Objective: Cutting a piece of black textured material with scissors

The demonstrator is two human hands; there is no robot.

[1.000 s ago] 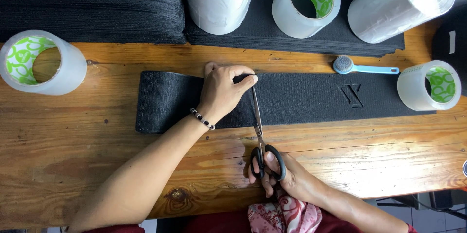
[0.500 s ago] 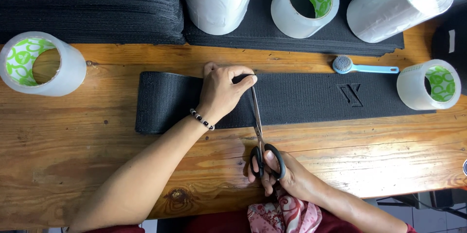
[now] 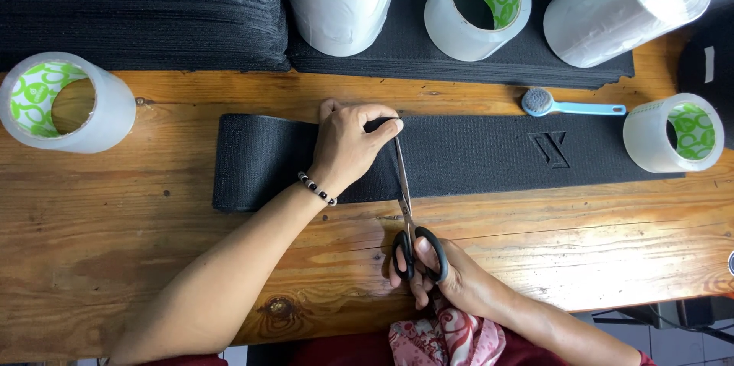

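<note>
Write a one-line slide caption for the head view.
Left hand pins a black fabric strip on the wooden table while right hand works scissors across it.

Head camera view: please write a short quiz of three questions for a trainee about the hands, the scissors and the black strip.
1. True or false: the left hand presses flat on the black fabric strip.
2. Which hand holds the black-handled scissors? A) left B) right C) both
3. What small tool lies above the strip on the wooden table?

Key
1. True.
2. B, the right hand, with its fingers in the loops and the blades across the strip.
3. A blue-handled brush.
</note>
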